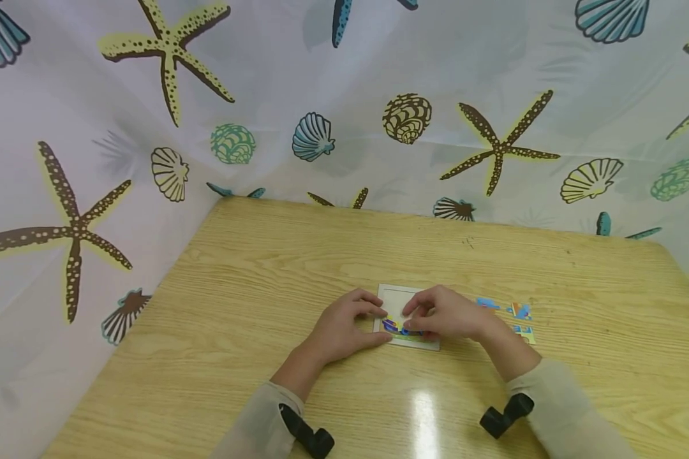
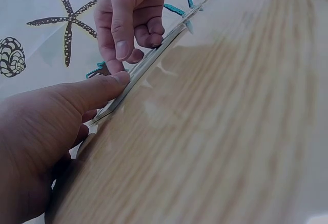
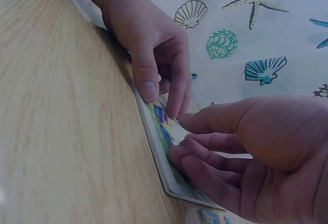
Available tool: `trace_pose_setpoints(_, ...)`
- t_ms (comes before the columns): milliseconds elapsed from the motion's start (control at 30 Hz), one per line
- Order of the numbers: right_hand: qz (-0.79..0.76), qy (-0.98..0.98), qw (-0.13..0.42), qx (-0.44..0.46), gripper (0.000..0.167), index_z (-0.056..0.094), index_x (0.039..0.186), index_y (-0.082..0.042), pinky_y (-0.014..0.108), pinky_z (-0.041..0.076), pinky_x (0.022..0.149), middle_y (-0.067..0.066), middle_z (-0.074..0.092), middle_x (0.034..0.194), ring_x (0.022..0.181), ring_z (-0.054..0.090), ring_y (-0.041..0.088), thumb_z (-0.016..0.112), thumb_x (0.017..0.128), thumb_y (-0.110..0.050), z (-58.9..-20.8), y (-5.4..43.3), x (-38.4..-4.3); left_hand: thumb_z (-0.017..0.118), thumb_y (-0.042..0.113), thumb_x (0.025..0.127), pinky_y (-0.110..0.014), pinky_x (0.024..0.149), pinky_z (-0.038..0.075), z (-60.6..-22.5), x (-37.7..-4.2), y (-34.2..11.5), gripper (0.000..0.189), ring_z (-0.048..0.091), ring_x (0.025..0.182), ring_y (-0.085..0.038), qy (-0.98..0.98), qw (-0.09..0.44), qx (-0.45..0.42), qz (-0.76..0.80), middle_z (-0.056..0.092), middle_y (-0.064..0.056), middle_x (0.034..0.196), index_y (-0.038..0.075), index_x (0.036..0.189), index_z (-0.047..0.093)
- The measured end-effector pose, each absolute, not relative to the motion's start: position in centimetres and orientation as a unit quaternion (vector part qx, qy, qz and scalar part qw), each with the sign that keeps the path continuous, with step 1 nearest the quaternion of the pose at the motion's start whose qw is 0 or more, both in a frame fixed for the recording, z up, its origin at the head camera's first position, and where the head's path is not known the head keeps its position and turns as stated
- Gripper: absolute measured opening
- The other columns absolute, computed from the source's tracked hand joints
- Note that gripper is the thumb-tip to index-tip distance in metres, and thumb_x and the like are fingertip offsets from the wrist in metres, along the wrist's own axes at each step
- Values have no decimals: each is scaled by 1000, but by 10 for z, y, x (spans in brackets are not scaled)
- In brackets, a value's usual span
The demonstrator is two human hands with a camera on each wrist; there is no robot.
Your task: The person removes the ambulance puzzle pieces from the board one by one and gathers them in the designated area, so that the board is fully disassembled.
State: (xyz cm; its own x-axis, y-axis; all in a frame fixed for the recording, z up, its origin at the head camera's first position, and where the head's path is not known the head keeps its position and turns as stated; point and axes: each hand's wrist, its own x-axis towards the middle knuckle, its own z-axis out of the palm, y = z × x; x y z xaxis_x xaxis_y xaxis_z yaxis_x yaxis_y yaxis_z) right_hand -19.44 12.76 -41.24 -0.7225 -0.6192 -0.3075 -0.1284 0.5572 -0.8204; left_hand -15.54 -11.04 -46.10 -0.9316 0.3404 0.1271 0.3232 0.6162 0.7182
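The puzzle board (image 1: 395, 299) lies flat on the bench (image 1: 264, 255), well away from the far edge. The part nearest the person has bright puzzle pieces (image 1: 390, 325) in it: green, blue, purple and yellow. The part toward the bench's far edge is pale and bare, so I think the puzzle is less than half done.

The picture's green strip runs along the board's near side. That side runs about the same way as the bench's far edge. The right hand hides part of the board, so I can't tell which way is longer.

The left hand (image 1: 344, 324) touches the board's near left corner, thumb and pointing finger wide apart. The right hand (image 1: 455, 312) is over the right part, fingers bent and tips close together. I can't tell if it holds a piece.

Farther over, toward the bench's right edge, are loose pieces (image 1: 522, 310) left to fit, some partly hidden. Past the far edge hangs a sea-print curtain (image 1: 356, 159).
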Motion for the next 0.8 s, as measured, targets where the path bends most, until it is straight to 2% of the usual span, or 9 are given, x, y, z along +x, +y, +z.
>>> trace_pose_setpoints(167,-414,825,300,-241,32,65,121,1,30,53,66,6,70,77,63,61,16,68,96,-17,-415,121,-193,85,40,78,-38,97,50,-462,-155,-111,33,61,114,-16,898,9,187,398,63,9,120,22,105,78)
trace_pose_setpoints(533,-409,816,303,-275,34,65,129,-7,26,43,58,8,62,74,59,51,16,66,97,-17,-420,121,-195,86,37,79,-38,98,50,-459,-155,-111,35,61,115,-16,896,13,183,405,63,9,121,20,108,77)
trace_pose_setpoints(800,-396,818,291,-298,32,64,128,-7,25,44,57,7,63,76,58,52,15,65,98,-15,-420,119,-194,86,37,78,-35,95,52,-459,-155,-110,34,62,111,-14,896,17,175,407,63,8,120,21,106,76)
